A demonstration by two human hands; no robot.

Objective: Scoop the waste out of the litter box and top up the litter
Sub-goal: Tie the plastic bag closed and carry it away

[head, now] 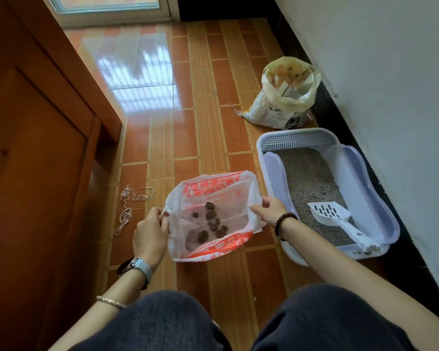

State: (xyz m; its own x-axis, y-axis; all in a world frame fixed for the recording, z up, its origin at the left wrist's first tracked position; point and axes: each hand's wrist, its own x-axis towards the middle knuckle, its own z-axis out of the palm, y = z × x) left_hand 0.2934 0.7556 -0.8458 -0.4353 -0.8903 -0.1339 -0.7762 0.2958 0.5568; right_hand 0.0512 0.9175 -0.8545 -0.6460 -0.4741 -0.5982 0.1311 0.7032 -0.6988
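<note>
One head-worn view looks steeply down, close over the floor point(213, 97).

Domestic interior: glossy orange-brown tiled floor point(208, 97), brown wooden panelled door point(36, 148), white painted wall point(390, 72) with black skirting point(325, 102), lavender plastic cat litter box point(297, 139).

Plastic bag point(213, 196) at lower middle, clumps point(209, 210) inside. Litter box point(297, 140) to its right, scoop point(330, 212) lying in it. Litter sack point(284, 97) behind, string point(129, 206) left.
</note>
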